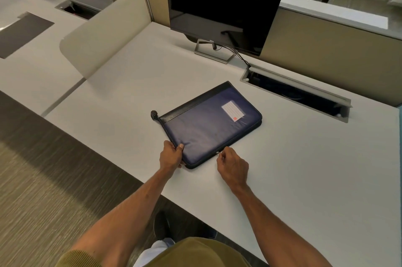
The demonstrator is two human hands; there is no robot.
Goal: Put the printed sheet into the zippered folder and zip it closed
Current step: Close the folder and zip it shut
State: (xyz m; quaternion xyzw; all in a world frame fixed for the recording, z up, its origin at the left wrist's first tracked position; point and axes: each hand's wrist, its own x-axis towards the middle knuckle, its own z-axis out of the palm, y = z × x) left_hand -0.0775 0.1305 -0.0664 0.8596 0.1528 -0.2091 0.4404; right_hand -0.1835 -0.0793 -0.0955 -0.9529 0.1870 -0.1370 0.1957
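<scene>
The pale grey surface runs from a beige divider panel on its left side to a partition along its far edge. A dark monitor stands on a metal foot near the far edge, and an open cable hatch is set into the surface near the far right corner. The navy zippered folder lies flat and closed near the middle of the surface, toward its near edge, its black-trimmed spine on the far side and a white label card on its cover. The left hand grips the folder's near left corner, thumb on top, fingers wrapped under the edge. The right hand pinches the zipper pull at the folder's near edge between narrow fingers. The printed sheet is not visible.
</scene>
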